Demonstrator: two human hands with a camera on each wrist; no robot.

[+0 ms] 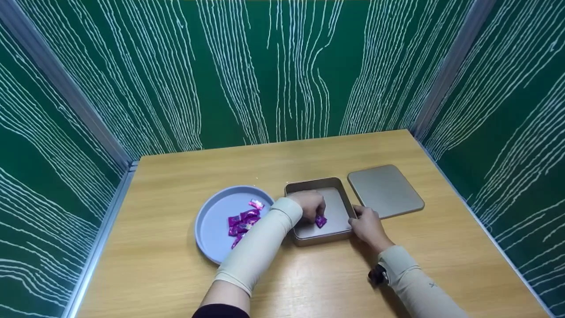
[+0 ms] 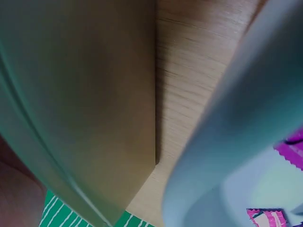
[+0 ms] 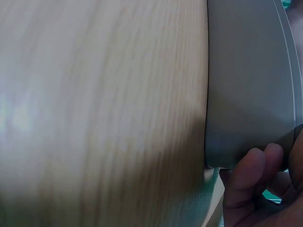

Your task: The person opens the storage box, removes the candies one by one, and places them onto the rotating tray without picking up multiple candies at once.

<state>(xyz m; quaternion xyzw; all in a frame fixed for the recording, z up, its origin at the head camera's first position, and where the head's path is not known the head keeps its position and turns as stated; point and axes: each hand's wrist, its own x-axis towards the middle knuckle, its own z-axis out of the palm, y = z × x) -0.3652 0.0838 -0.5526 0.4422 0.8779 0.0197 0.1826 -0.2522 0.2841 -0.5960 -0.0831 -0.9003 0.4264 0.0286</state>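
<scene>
In the head view my left hand (image 1: 310, 204) reaches down into a square metal tin (image 1: 324, 238), its curled fingertips pinching a small purple-wrapped candy (image 1: 321, 221) near the tin's floor. My right hand (image 1: 370, 226) grips the tin's right side, thumb at the rim; the right wrist view shows the fingers (image 3: 251, 170) bent around a corner of the tin (image 3: 251, 90). Left of the tin is a round, pale blue-grey tray (image 1: 199, 229) with several purple and pink candies (image 1: 239, 227), some hidden by my left sleeve. The left wrist view catches the tin's outer wall (image 2: 99, 104) beside the tray's rim (image 2: 208, 146).
A flat square lid (image 1: 386, 190) lies on the wooden table (image 1: 176, 176), to the right of the tin and close to my right hand. Green panels (image 1: 229, 66) with white wavy lines stand behind the table and on both sides.
</scene>
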